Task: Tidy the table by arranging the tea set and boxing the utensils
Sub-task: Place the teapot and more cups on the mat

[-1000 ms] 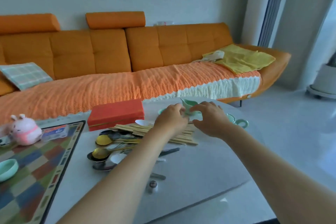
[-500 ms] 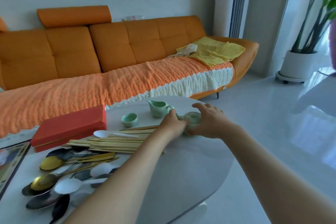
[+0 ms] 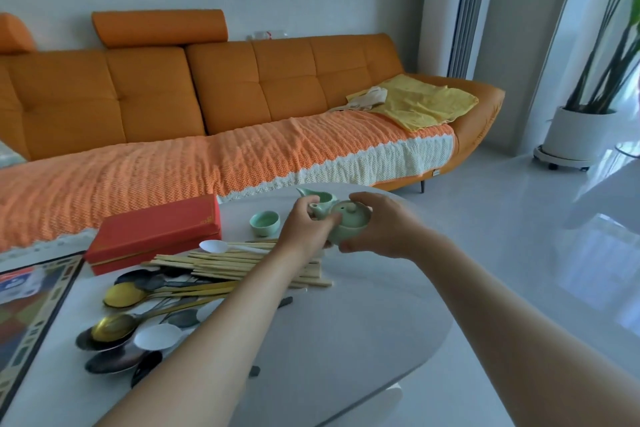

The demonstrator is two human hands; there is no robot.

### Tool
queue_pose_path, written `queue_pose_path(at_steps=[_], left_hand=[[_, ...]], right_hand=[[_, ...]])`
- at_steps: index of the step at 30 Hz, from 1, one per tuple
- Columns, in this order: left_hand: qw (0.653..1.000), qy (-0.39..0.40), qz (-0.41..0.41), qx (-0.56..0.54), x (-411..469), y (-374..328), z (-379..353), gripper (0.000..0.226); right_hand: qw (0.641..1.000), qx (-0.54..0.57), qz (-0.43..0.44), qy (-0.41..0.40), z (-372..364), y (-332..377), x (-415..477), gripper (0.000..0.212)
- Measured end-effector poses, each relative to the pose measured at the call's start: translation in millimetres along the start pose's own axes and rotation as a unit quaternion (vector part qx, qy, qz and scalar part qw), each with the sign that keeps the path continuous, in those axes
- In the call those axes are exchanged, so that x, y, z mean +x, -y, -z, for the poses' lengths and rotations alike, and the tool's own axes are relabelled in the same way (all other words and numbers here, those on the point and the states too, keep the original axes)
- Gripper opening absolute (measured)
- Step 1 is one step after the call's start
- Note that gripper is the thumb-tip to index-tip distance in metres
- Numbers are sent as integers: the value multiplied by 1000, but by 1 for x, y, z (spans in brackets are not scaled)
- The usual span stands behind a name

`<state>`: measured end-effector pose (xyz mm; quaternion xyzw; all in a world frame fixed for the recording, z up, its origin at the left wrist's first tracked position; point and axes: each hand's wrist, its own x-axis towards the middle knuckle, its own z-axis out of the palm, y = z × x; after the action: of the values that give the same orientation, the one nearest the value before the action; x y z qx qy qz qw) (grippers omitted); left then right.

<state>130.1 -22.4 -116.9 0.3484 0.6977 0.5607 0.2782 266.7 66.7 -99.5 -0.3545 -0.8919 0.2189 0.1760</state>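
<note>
Teapot [image 3: 350,222] is held near the far edge of the table [image 3: 346,322], seemingly just off it, left hand [image 3: 304,230] pinching the spout side and right hand [image 3: 379,227] curled round the body, so keep it level and set it gently beside the cup [image 3: 265,222].

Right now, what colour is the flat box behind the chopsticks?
The flat rectangular box is red with gold trim; head view.

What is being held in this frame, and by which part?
A pale green teapot, in both hands: the left hand grips its spout side, the right hand cups the opposite side of the body.
</note>
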Motion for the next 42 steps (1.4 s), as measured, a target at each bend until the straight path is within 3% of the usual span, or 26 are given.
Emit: queue_pose_path(at_steps=[10,14,17,25,31,39,42], left_hand=[[995,-84,23,-57,-64,16,148,29],[991,-135,14,3,-96,25,212,33],[982,-167,8,85,-118,32,257,38],[926,-195,52,319,-171,63,368,55],[855,-261,59,444,-189,103,441,39],[806,-277,112,511,-201,126,500,45],[813,-259,155,498,-204,132,508,46]], right_hand=[[988,-24,142,62,-49,135,-3,97],[979,-14,187,83,-84,194,-9,96],[972,-2,217,95,-112,235,-14,84],[955,15,254,150,-192,327,-19,84],[955,-3,242,174,-236,371,-5,92],[953,12,239,185,-267,425,10,84],[951,-9,241,195,-281,439,12,86]])
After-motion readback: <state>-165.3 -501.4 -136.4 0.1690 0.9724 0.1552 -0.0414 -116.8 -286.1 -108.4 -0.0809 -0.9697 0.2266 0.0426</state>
